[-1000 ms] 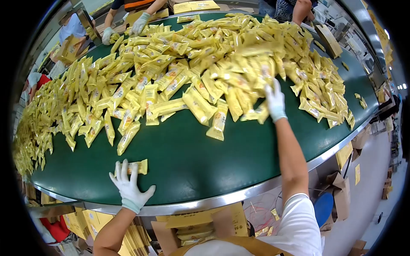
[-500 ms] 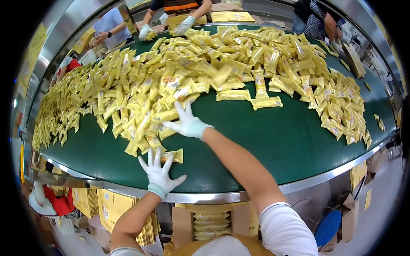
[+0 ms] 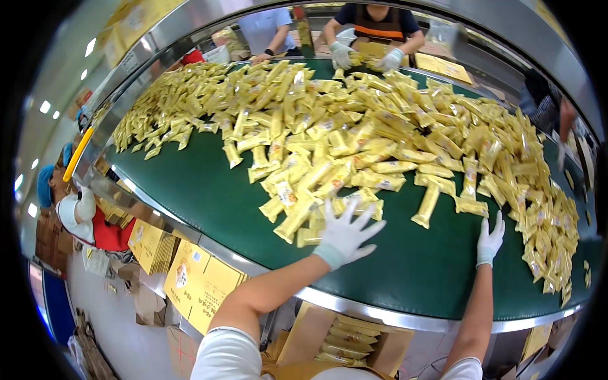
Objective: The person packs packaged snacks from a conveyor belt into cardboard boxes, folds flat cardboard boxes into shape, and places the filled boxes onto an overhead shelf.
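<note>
A wide heap of yellow wrapped packets (image 3: 373,136) lies across the green belt (image 3: 221,196). My left hand (image 3: 347,233), in a white glove, has its fingers spread over the near edge of the heap and touches packets there. My right hand (image 3: 489,239), gloved too, is just below a packet (image 3: 472,206) at the right part of the heap, fingers apart and holding nothing. Below the belt's metal edge, an open carton (image 3: 304,334) holds several stacked packets.
Across the belt, a co-worker's gloved hands (image 3: 391,60) hold packets by a carton. Another person (image 3: 266,31) stands beside them. At left are a person in a blue cap (image 3: 79,209) and folded yellow cartons (image 3: 196,278). The metal rim (image 3: 392,315) curves along the near side.
The view has turned leftward. My right hand has moved away from my left hand to the right. My left hand is now at the packets of the heap's near edge.
</note>
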{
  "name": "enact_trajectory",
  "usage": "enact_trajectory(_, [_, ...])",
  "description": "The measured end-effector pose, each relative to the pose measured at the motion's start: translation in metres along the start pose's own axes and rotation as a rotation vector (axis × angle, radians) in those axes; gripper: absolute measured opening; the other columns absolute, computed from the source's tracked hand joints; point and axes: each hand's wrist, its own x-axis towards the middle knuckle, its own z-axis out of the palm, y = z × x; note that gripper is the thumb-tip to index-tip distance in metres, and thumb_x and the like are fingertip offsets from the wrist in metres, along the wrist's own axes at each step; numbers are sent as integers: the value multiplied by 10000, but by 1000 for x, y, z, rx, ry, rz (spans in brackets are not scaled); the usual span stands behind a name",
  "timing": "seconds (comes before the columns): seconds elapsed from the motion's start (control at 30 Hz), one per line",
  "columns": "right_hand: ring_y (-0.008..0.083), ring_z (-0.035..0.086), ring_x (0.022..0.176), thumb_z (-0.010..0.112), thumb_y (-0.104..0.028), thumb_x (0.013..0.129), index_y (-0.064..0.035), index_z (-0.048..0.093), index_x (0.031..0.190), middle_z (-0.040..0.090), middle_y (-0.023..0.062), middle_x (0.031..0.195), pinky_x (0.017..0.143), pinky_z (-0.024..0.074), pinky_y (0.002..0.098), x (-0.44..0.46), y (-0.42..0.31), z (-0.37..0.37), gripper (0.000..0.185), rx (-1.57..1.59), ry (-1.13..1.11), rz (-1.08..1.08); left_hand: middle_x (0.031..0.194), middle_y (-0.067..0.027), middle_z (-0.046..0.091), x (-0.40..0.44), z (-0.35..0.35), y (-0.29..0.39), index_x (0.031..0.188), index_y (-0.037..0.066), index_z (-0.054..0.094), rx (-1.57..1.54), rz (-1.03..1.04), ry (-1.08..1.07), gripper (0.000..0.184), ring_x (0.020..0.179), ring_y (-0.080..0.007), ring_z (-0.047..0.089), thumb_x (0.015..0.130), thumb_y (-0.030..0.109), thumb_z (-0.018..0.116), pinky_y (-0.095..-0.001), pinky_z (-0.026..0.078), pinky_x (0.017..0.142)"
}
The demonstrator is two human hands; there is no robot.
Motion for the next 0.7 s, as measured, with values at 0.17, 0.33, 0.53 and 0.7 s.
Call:
enact_trajectory(0.17, [383, 551, 1236, 668, -389, 916, -123, 552, 1414, 582, 207, 1341, 1038, 446, 476, 2, -100, 61, 576, 46, -170, -188, 1509, -10, 478, 16, 14, -32, 1336, 392, 598, 12, -82, 0, 467, 1450, -403, 318, 894, 543, 597, -876, 137, 1010])
enact_trajectory(0.33, [438, 239, 1489, 489, -698, 900, -88, 455, 1515, 359, 306, 1553, 1188, 27, 637, -78, -269, 128, 867, -116, -358, -193, 1503, -4, 491, 20, 11, -78, 1297, 350, 628, 140, -155, -145, 419, 1440, -315, 385, 887, 432, 654, -867, 167, 1016])
enact_trajectory(0.53, [550, 182, 1469, 505, -700, 901, -86, 333, 1562, 249, 246, 1625, 1207, 117, 618, -116, -323, 91, 918, 39, -769, -463, 1611, 8, 375, 10, 14, -187, 1385, 368, 578, 365, -315, -281, 444, 1509, -193, 292, 955, 477, 580, -795, 138, 1112])
enact_trajectory(0.7, [379, 579, 1249, 724, -351, 874, -68, 568, 1368, 526, 197, 1451, 1060, 463, 451, -95, -254, 3, 591, 510, -809, -685, 1700, 62, 113, 17, -17, -230, 1432, 335, 547, 530, -698, -475, 541, 1561, -177, 105, 935, 542, 603, -724, 276, 1109])
